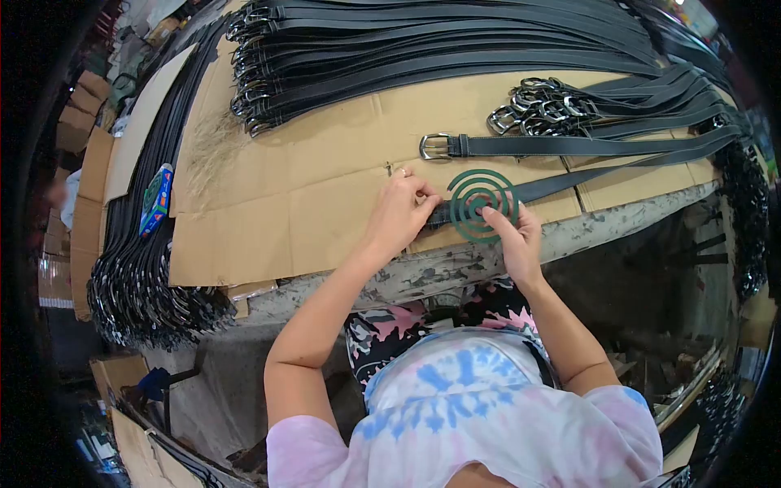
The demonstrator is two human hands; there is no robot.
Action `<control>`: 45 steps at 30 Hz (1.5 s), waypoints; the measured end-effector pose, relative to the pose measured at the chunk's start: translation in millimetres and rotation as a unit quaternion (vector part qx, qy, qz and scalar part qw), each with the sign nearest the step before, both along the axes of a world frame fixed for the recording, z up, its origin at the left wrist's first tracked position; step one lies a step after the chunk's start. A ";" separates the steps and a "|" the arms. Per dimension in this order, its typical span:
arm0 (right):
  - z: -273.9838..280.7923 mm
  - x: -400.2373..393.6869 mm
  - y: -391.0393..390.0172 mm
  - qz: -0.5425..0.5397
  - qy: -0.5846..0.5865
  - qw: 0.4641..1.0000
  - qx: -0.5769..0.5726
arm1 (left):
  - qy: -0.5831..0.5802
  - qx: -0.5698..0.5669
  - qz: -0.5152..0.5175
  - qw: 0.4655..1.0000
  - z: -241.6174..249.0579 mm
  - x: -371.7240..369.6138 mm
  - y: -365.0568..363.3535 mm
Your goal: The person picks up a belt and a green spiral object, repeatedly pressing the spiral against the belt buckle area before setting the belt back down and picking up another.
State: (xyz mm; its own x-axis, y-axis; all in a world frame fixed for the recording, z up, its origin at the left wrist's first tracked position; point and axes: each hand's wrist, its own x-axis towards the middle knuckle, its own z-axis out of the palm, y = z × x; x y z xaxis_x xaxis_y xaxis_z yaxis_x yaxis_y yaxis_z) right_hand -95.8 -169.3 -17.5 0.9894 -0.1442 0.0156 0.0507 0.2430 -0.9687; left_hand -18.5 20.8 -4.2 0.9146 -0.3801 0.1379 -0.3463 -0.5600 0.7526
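My right hand pinches a flat green mosquito coil near its centre, thumb on top. Close to the coil's left edge, my left hand has thumb and forefinger pressed together; whatever is between them is too small to make out. Under the coil and both hands lies a black belt, its left end partly covered by my fingers. Just beyond, another black belt with a silver buckle is stretched out across the cardboard.
Cardboard sheets cover the worktable. Rows of black belts lie at the back, with a heap of buckled belts at right. More belts hang over the left edge, where a blue and green box rests.
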 end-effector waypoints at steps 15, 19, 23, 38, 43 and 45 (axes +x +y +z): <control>16.7 6.8 0.5 0.042 -0.005 0.991 -0.123 | 0.166 -0.162 0.078 0.969 -3.9 -12.7 3.4; 17.1 6.7 1.4 0.046 -0.013 0.990 -0.134 | 0.157 -0.171 0.078 0.970 -3.3 -13.7 2.7; 12.6 6.9 1.4 0.048 0.004 0.993 -0.107 | 0.148 -0.168 0.079 0.971 -4.1 -13.7 3.2; 18.2 8.3 6.9 0.049 0.047 0.993 -0.098 | 0.205 -0.325 0.104 0.917 -23.1 -26.9 13.6; 19.8 11.4 10.7 0.068 -0.027 0.980 -0.187 | 0.160 -0.305 0.099 0.934 -19.3 -29.1 14.4; 19.9 12.7 10.4 0.071 -0.030 0.977 -0.199 | 0.172 -0.301 0.094 0.933 -20.5 -28.6 15.1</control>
State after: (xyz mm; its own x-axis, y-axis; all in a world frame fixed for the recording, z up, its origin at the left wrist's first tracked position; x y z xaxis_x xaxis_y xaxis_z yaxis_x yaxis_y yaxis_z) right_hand -83.1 -158.9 2.5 0.9947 0.0228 0.1007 0.1029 -0.1437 -0.9843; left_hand -47.1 35.8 -24.7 0.9870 -0.1559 -0.0391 0.0353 -0.0270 0.9990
